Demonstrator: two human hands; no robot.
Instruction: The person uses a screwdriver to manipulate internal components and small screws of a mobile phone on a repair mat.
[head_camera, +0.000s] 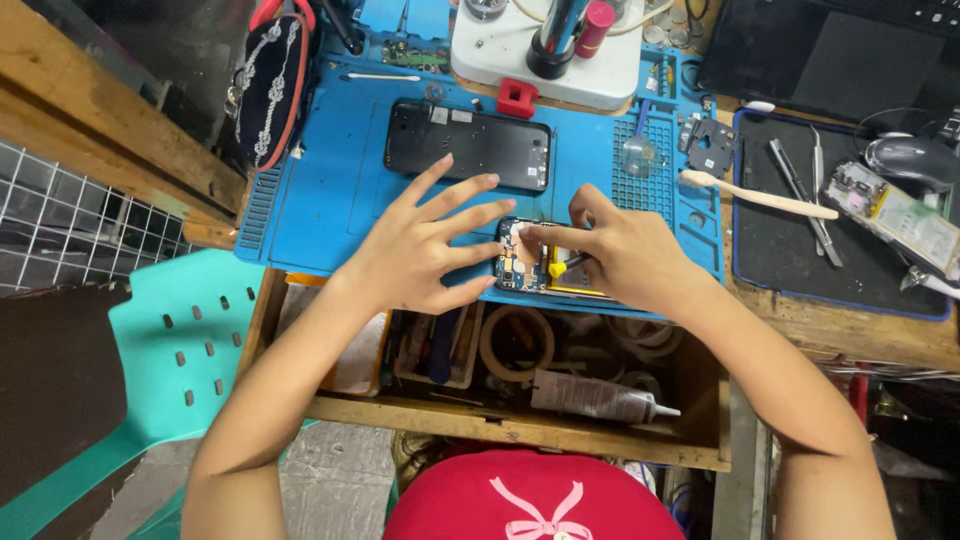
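An opened phone (524, 268) with bare circuit boards lies at the near edge of the blue work mat (340, 190). My left hand (420, 245) rests on its left end, fingers spread wide. My right hand (625, 252) covers its right end, the index finger pressing on the boards and a thin dark tool pinched under the fingers. A black phone back panel (468, 146) lies flat on the mat just beyond both hands.
A white microscope base (560, 60) stands at the back. A black mat (800, 240) on the right holds tweezers (805, 190), a brush (760, 195) and a mouse (912, 158). An open wooden drawer (500, 375) with tape rolls and a glue tube (595, 397) sits below. A teal chair (170, 340) is left.
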